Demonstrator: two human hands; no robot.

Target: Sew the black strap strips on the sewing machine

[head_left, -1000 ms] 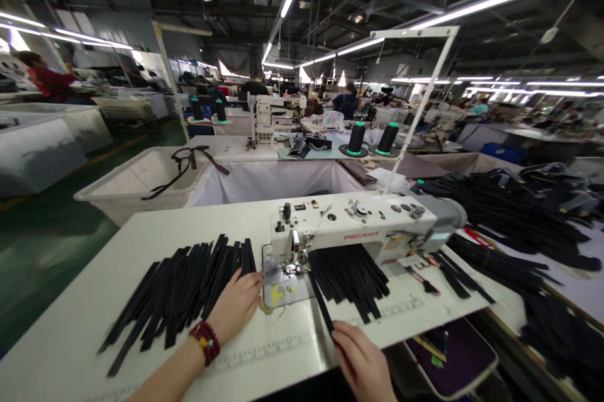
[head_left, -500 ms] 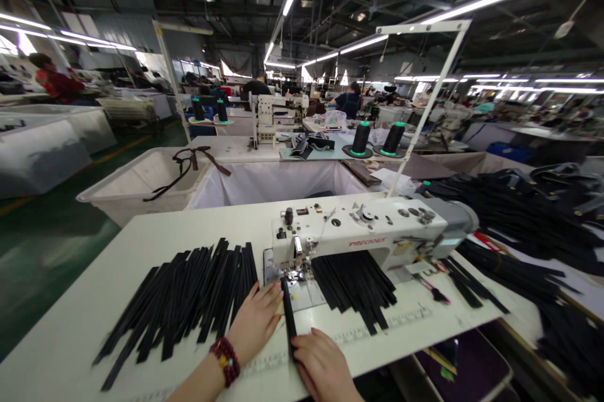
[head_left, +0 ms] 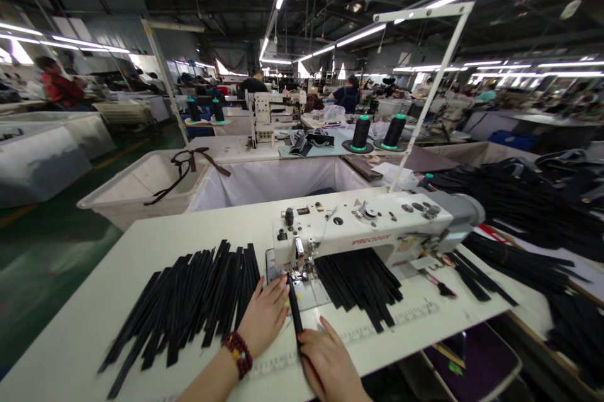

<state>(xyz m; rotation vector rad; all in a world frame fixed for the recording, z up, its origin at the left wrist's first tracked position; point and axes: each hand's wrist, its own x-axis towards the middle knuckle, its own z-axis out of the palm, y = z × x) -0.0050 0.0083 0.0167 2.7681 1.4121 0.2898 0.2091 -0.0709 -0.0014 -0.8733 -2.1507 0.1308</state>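
Note:
A narrow black fabric strip (head_left: pixel 295 309) runs from beside the presser foot (head_left: pixel 298 275) of the white sewing machine (head_left: pixel 361 229) toward me. My left hand (head_left: pixel 265 315) lies flat with fingers stretched out, its fingertips touching the strip's far end just left of the foot. Nearer the table's front edge, my right hand (head_left: pixel 328 355) pinches the strip's near part, with one finger lifted away. Left of the machine lies a spread pile of black strips (head_left: pixel 189 301). Another bunch of strips (head_left: pixel 361 285) sits under the machine arm.
Small thread snips (head_left: pixel 441 285) and a few loose strips (head_left: pixel 476 279) lie at the right of the white table (head_left: pixel 70 339). Behind it stand a pale bin (head_left: pixel 127 191) and two black thread cones (head_left: pixel 361 134). Dark fabric (head_left: pixel 533 201) is heaped at right.
The strip's far end has shifted slightly right, closer to the presser foot, and my left fingers have moved with it. One finger of my right hand has lifted off. The view has tilted slightly.

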